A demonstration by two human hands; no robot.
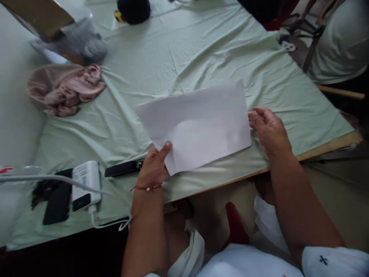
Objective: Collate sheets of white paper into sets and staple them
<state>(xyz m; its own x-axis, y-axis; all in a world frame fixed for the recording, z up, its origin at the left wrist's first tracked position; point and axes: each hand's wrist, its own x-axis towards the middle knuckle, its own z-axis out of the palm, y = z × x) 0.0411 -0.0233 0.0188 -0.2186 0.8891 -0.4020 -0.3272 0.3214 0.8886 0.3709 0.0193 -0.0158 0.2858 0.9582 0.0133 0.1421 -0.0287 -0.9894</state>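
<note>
A white sheet of paper (pixel 198 125) is held just above a table covered with a pale green cloth (pixel 178 50). My left hand (pixel 154 165) pinches the sheet's near left corner, thumb on top. A red string bracelet circles that wrist. My right hand (pixel 268 129) grips the sheet's right edge with curled fingers. Both hands are closed on the paper near the table's front edge.
A pink crumpled fabric (pixel 65 90) lies at the left, with a plastic bag (pixel 77 38) and a cardboard box (pixel 40 15) behind it. A white power bank (pixel 85 184) with cable, a black phone (pixel 57 202) and a black flat object (pixel 123 168) lie at front left. Another person's white clothing (pixel 340 42) shows at the far right.
</note>
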